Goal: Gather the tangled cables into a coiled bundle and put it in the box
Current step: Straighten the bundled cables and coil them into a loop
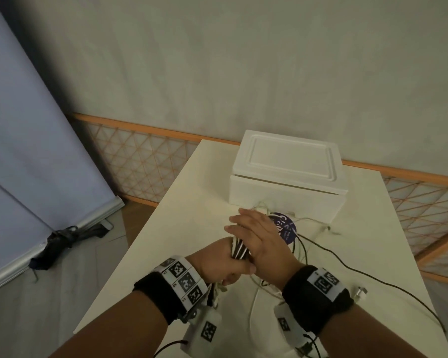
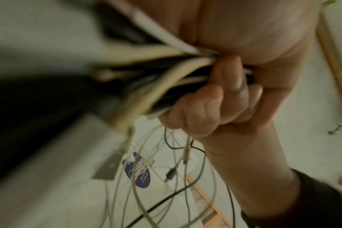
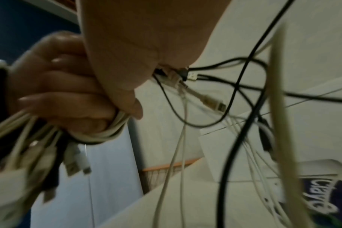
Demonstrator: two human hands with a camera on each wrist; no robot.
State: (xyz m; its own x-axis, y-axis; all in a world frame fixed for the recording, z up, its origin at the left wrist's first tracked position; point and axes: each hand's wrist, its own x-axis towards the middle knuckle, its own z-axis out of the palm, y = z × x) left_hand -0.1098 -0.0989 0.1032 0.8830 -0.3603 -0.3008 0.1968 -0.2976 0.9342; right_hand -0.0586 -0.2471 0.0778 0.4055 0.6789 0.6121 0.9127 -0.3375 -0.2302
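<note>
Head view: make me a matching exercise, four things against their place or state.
Things:
1. white box
2. left hand
3. dark blue round label
4. long black cable

Place or state:
A. trails loose across the table toward its right edge
B. lies flat on the table in front of the box
C. lid on, at the far end of the table
D. grips a bunch of white and black cables

Pairs: 1-C, 2-D, 3-B, 4-A
</note>
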